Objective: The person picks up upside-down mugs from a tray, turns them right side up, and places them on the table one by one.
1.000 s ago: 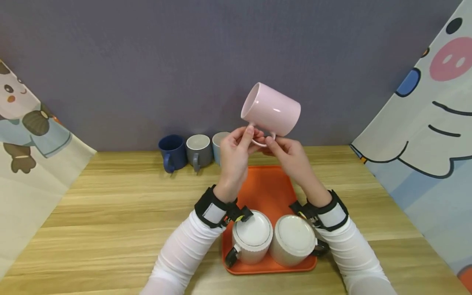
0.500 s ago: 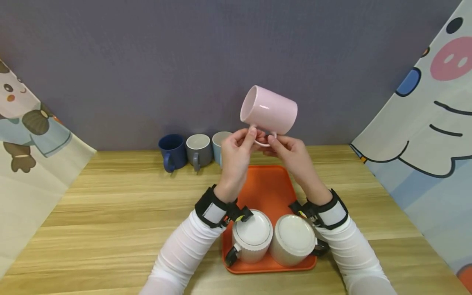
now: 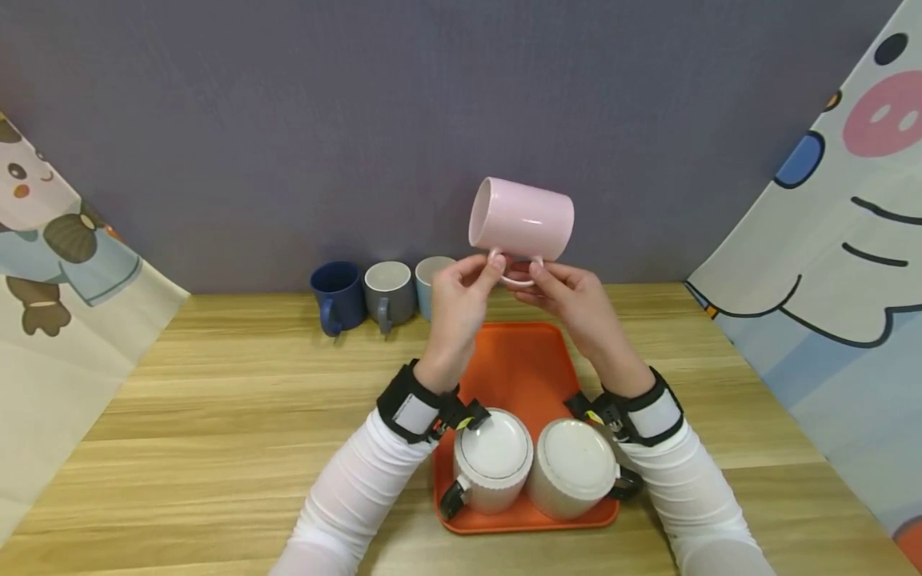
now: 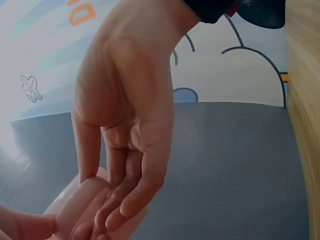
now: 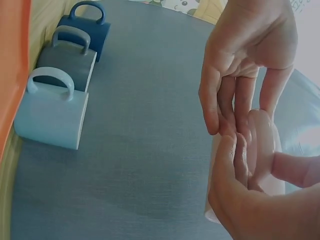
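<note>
A pink mug (image 3: 524,220) is held up above the far end of the orange tray (image 3: 522,356), lying nearly level with its mouth to the left and its handle (image 5: 262,142) pointing down. My left hand (image 3: 457,308) pinches the handle near the rim end, thumb in front. Near the base end, my right hand (image 3: 582,312) pinches the same handle between thumb and fingers. The left wrist view shows both hands meeting at the handle (image 4: 80,202). Fingers partly hide the handle in the head view.
Two white mugs, one (image 3: 495,456) left and one (image 3: 576,464) right, stand upside down on the tray's near end. Along the wall stand a dark blue mug (image 3: 338,296), a grey mug (image 3: 390,296) and a light blue mug (image 5: 52,115), partly behind my left hand.
The pink mug has come down a little and turned from a clear tilt to nearly level. Both hands keep their hold on its handle.
</note>
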Tool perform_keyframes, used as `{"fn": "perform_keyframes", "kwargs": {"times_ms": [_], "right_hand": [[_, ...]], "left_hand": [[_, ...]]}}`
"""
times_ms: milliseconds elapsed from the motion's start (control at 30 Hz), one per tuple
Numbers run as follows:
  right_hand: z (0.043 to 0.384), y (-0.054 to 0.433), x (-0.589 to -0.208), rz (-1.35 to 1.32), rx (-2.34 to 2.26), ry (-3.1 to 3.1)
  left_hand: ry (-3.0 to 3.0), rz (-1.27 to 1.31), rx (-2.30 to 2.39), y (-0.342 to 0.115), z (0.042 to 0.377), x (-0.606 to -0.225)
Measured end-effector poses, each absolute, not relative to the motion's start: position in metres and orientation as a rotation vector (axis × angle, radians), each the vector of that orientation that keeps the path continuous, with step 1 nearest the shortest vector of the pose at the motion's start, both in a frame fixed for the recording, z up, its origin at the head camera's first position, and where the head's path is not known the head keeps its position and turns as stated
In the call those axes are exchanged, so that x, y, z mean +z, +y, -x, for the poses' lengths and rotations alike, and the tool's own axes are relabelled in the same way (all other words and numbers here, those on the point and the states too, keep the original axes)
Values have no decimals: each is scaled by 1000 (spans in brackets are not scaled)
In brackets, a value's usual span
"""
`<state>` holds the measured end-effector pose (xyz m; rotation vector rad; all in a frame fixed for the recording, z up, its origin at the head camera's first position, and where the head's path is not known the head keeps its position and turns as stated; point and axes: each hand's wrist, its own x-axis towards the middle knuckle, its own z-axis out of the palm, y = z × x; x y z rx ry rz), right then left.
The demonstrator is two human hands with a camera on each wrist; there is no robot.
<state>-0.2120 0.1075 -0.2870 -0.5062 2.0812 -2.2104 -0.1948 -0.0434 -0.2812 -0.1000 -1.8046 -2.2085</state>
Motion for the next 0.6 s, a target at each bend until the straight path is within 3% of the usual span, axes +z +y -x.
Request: {"fn": "perform_keyframes", "kwargs": {"times_ms": [600], "right_hand": [[219,114,-285,356,-2443,1326]], "left_hand": [[-1891,88,-2310,-45,200,-284]]}}
